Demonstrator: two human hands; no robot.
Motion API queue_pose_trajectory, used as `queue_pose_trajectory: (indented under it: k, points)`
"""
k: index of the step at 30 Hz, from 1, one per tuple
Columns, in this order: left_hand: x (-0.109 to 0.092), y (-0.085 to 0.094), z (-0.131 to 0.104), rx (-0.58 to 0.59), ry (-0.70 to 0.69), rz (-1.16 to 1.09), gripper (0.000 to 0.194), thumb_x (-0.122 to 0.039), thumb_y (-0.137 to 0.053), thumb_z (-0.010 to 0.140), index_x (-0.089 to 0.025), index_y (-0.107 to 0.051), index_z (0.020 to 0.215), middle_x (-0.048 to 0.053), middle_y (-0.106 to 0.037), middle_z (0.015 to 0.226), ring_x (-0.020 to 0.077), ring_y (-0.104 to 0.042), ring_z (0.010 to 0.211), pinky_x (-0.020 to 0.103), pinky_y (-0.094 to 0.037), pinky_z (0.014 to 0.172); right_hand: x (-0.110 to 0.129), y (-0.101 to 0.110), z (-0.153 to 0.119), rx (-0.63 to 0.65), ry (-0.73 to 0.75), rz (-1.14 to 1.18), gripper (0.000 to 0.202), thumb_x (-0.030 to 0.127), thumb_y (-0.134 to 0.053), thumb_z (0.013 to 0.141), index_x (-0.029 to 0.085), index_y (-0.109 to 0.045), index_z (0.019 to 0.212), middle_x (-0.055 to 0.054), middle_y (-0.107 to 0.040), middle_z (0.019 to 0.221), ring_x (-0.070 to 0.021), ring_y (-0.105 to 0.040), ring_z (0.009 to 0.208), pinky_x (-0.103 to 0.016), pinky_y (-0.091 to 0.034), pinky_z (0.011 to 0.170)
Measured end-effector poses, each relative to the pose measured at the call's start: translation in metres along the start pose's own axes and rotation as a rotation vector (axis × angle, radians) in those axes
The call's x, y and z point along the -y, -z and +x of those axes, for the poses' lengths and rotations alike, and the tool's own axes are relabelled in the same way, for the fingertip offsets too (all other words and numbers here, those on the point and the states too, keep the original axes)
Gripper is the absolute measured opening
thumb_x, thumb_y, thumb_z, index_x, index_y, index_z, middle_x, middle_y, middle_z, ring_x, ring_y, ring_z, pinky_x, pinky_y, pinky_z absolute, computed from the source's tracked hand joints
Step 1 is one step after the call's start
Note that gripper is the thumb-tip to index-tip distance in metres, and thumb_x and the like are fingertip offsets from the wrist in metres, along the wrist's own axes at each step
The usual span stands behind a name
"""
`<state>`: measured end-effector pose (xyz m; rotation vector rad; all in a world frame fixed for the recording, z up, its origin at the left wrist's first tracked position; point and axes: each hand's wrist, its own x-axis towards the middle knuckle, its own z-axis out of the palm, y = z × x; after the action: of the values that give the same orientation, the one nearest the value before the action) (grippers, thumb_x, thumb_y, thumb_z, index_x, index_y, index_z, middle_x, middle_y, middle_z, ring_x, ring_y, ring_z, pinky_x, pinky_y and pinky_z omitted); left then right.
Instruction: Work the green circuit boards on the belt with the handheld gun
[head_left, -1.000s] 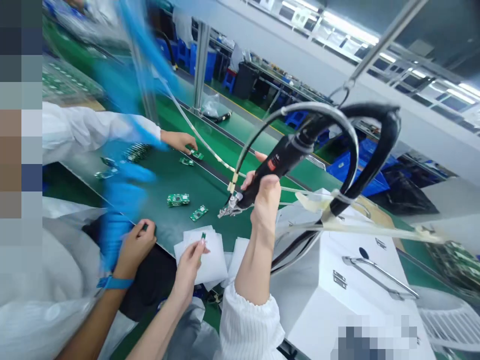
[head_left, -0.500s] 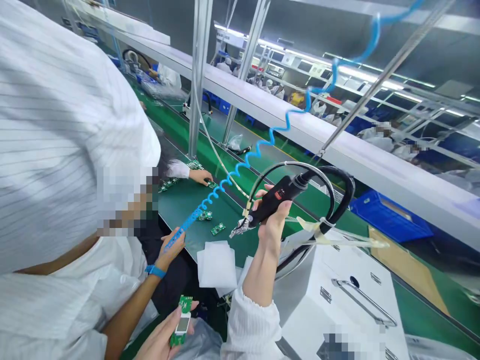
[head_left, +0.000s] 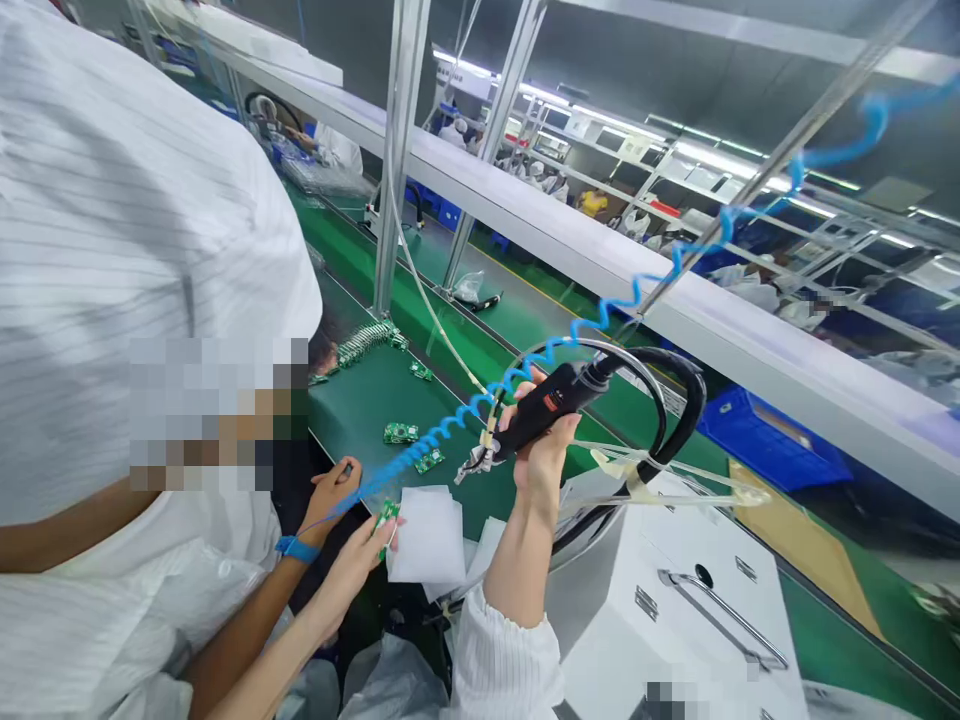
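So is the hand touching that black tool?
Touching. The head view shows the right hand wrapped around the black tool, fingers curled over its handle.

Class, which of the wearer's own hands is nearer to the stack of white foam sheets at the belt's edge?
Left. The left hand, pinching a small green board, is right beside the white foam sheets. The right hand is raised above them, gripping the black tool.

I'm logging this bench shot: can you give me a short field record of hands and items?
right hand: gripping black power tool, tip down
left hand: holding small green circuit board by white pads
belt: green, loose boards on it
co-worker's hand: blue wrist strap, coiled cord
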<state>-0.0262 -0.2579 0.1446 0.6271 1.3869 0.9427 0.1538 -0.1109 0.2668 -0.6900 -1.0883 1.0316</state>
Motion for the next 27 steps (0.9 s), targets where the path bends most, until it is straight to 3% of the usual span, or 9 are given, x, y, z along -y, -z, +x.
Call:
queue_pose_trajectory:
  k: [3,7,10,14,17,19,20,24,27]
  points:
    - [-0.016,-0.004,-0.016,0.080,-0.028,-0.067,0.047,-0.062,-0.062,0.082,-0.019,-0.071,0.097,0.009,-0.069,0.104,0.0240,-0.057,0.106,0.029,-0.043,0.083,-0.011,0.000,0.004,-0.108,0.026,-0.154,0.057,0.068,-0.063,0.076,0.025,-0.063,0.114,0.000,-0.058,0.089,-0.0102,-0.051,0.056,-0.028,-0.047,0.058]
    - [-0.042,-0.008,-0.064,0.216,-0.063,-0.287,0.046,-0.053,-0.056,0.092,-0.021,-0.060,0.125,0.002,-0.061,0.082,0.0134,-0.048,0.077,0.024,-0.036,0.068,-0.027,-0.011,0.005,-0.368,0.042,-0.310,0.050,0.051,-0.074,0.072,0.020,-0.062,0.110,-0.002,-0.061,0.092,-0.0165,-0.061,0.080,-0.032,-0.052,0.079]
    - [-0.065,-0.008,-0.092,0.233,-0.052,-0.387,0.047,-0.054,-0.046,0.097,-0.017,-0.061,0.122,-0.001,-0.052,0.070,0.0116,-0.038,0.066,0.024,-0.034,0.065,-0.031,-0.020,0.006,-0.469,-0.004,-0.489,0.048,0.050,-0.065,0.079,0.016,-0.058,0.111,-0.008,-0.062,0.103,-0.0209,-0.061,0.095,-0.037,-0.050,0.092]
    - [-0.084,-0.002,-0.110,0.208,-0.112,-0.368,0.040,-0.052,-0.042,0.098,-0.017,-0.060,0.106,-0.002,-0.050,0.066,0.0120,-0.038,0.063,0.024,-0.033,0.063,-0.021,-0.032,0.003,-0.481,-0.126,-0.638,0.051,0.041,-0.059,0.084,0.012,-0.050,0.125,-0.016,-0.057,0.120,-0.0262,-0.057,0.111,-0.045,-0.042,0.103]
    - [-0.092,0.003,-0.117,0.185,-0.188,-0.273,0.035,-0.051,-0.041,0.099,-0.021,-0.051,0.084,-0.005,-0.048,0.061,0.0118,-0.039,0.060,0.025,-0.033,0.063,0.003,-0.046,-0.027,-0.390,-0.191,-0.633,0.052,0.038,-0.061,0.084,0.014,-0.049,0.128,-0.016,-0.058,0.122,-0.0257,-0.058,0.111,-0.044,-0.046,0.098]
    - [-0.097,0.005,-0.123,0.161,-0.241,-0.181,0.037,-0.050,-0.037,0.101,-0.022,-0.046,0.079,-0.005,-0.050,0.060,0.0120,-0.043,0.061,0.025,-0.035,0.065,0.029,-0.055,-0.063,-0.263,-0.225,-0.619,0.047,0.040,-0.062,0.086,0.016,-0.054,0.124,-0.013,-0.061,0.119,-0.0224,-0.061,0.103,-0.037,-0.050,0.090]
    - [-0.099,0.005,-0.126,0.147,-0.268,-0.136,0.037,-0.049,-0.036,0.101,-0.022,-0.046,0.079,-0.005,-0.052,0.060,0.0122,-0.045,0.061,0.025,-0.035,0.066,0.043,-0.059,-0.084,-0.136,-0.244,-0.617,0.043,0.043,-0.060,0.088,0.017,-0.055,0.123,-0.012,-0.061,0.119,-0.0201,-0.061,0.100,-0.033,-0.050,0.087]
    - [-0.105,0.006,-0.135,0.112,-0.352,0.055,0.036,-0.050,-0.036,0.101,-0.023,-0.049,0.082,-0.005,-0.052,0.062,0.0124,-0.048,0.062,0.025,-0.038,0.063,0.090,-0.066,-0.151,0.307,-0.511,-0.486,0.033,0.049,-0.052,0.096,0.019,-0.062,0.086,0.001,-0.060,0.073,-0.0088,-0.045,0.055,-0.022,-0.038,0.054]
    - [-0.102,0.007,-0.135,0.093,-0.437,0.258,0.031,-0.050,-0.039,0.100,-0.024,-0.052,0.088,-0.005,-0.051,0.068,0.0122,-0.047,0.060,0.024,-0.037,0.056,0.102,-0.067,-0.169,0.362,-0.496,-0.457,0.038,0.044,-0.050,0.098,0.018,-0.056,0.072,0.004,-0.047,0.060,-0.0078,-0.036,0.053,-0.023,-0.028,0.050]
